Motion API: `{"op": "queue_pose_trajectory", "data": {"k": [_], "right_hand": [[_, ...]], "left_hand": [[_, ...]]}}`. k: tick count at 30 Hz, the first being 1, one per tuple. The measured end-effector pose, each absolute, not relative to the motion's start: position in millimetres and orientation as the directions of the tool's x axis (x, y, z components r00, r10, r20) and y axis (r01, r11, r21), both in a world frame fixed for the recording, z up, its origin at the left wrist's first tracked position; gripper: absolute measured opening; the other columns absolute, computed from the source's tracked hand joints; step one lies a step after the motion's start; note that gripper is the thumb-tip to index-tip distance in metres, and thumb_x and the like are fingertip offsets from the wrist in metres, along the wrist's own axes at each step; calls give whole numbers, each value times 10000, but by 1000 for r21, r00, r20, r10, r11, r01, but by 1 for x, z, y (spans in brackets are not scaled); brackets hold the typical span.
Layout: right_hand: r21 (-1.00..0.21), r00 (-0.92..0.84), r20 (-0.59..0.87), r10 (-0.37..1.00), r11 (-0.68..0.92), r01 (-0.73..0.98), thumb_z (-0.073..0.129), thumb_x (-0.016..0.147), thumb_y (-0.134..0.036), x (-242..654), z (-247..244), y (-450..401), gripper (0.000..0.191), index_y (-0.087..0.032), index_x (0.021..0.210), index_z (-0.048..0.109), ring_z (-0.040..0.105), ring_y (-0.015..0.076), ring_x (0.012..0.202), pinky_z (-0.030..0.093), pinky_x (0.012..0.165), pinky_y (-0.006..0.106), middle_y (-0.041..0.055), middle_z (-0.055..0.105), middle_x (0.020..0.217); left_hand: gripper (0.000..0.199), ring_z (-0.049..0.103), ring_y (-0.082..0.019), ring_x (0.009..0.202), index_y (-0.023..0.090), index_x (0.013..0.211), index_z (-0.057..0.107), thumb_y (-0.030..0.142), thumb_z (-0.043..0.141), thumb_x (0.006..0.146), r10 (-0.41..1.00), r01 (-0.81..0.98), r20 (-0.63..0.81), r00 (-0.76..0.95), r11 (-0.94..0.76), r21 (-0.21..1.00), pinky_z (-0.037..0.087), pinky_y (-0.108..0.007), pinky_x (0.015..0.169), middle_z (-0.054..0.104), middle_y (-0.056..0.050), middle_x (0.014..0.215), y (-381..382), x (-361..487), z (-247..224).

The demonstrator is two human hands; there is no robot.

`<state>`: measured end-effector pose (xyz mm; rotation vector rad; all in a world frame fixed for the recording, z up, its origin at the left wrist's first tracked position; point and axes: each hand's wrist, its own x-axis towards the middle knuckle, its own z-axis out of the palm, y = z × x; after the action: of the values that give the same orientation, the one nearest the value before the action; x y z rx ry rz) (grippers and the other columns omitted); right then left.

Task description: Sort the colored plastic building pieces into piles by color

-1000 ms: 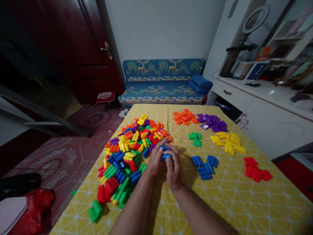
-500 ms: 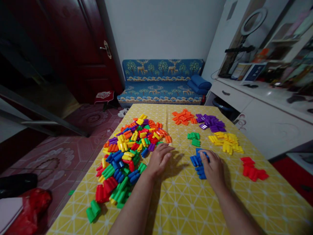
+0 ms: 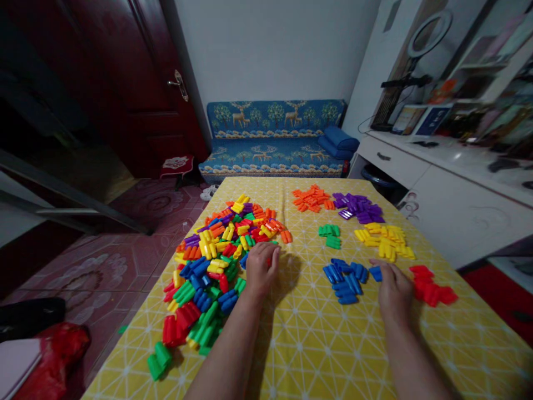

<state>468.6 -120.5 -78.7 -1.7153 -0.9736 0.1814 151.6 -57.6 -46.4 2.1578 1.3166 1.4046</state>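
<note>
A red piece (image 3: 268, 260) is pinched by the left grip (image 3: 260, 269), near centre frame. The right grip (image 3: 395, 291) has been shifted rightward, uncovering the blue group (image 3: 343, 290) right of centre; whether the adjacent blue piece (image 3: 375, 273) is held cannot be told.

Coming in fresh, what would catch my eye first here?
Probably the big jumble of multicoloured pieces on the left side of the yellow tablecloth, with the left hand at its right edge. Next, the single-colour piles across the right side, with the right hand between the blue pile and the red pile. In the background stands a blue sofa patterned with deer.
</note>
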Motion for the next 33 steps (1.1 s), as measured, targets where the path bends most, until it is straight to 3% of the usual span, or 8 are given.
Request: {"op": "queue_pose_trajectory", "data": {"k": [3,6,11,15,19,22,28,33], "right_hand": [[-744,556,347,756,-139,653,487,770,-396,480,-84,-122,290,-201,823,695,643,260,943,488,861,389,100,729,937],[-720,565,434,702,-106,686,529,775,-379,473,-83,-120,280,-188,889,698,648,262,931,502,831,388,112,721,961],[-565,431,758,490,160,810,584,833,-317,448,-71,-118,185,-165,876,681,640,259,1006,485,933,439,130,699,1011],[-484,297,813,500,297,823,578,866,-219,420,-60,-123,110,-183,904,675,635,236,1005,486,934,441,103,691,1009],[-447,115,788,606,433,783,547,880,-160,378,-53,-130,139,-212,943,660,618,226,1025,484,930,437,79,680,1037],[-459,-63,704,707,521,720,525,877,-129,344,-54,-128,218,-223,1035,642,593,223,1091,488,954,429,77,663,1102],[-479,-244,464,851,473,740,370,844,-14,292,-64,-92,570,-192,1367,511,444,200,1327,410,1102,406,86,493,1438],[-449,-236,368,899,394,802,435,859,-45,271,-67,-56,583,-185,1424,465,423,247,1328,357,1127,466,79,490,1460]], "left_hand": [[161,602,-237,975,212,933,695,207,543,880,767,742,630,-127,-348,573,426,-408,912,710,-56,971,-59,145,-44],[253,534,-284,1122,220,1022,669,165,590,788,788,839,567,-242,-124,529,383,-452,975,652,-72,1164,-61,140,-39],[461,485,-322,1170,218,1169,621,191,635,709,882,893,415,-221,12,451,408,-466,940,570,-103,1279,-64,142,-36],[445,482,-329,1162,280,1156,655,153,596,735,913,924,366,-178,28,381,427,-465,890,531,-76,1354,-64,144,-38],[442,475,-333,1164,309,1176,656,144,568,776,925,948,352,-143,26,317,432,-471,871,514,-55,1395,-63,142,-41],[332,488,-325,1133,301,1125,674,199,561,829,931,956,341,-132,28,294,436,-456,850,555,-57,1337,-63,141,-40],[200,504,-311,1087,254,1012,689,283,539,884,932,962,337,-134,41,268,437,-442,836,601,-66,1234,-63,141,-35],[190,502,-310,1111,240,1002,687,271,565,859,928,955,347,-137,30,295,436,-447,865,593,-72,1263,-62,141,-38]]}}
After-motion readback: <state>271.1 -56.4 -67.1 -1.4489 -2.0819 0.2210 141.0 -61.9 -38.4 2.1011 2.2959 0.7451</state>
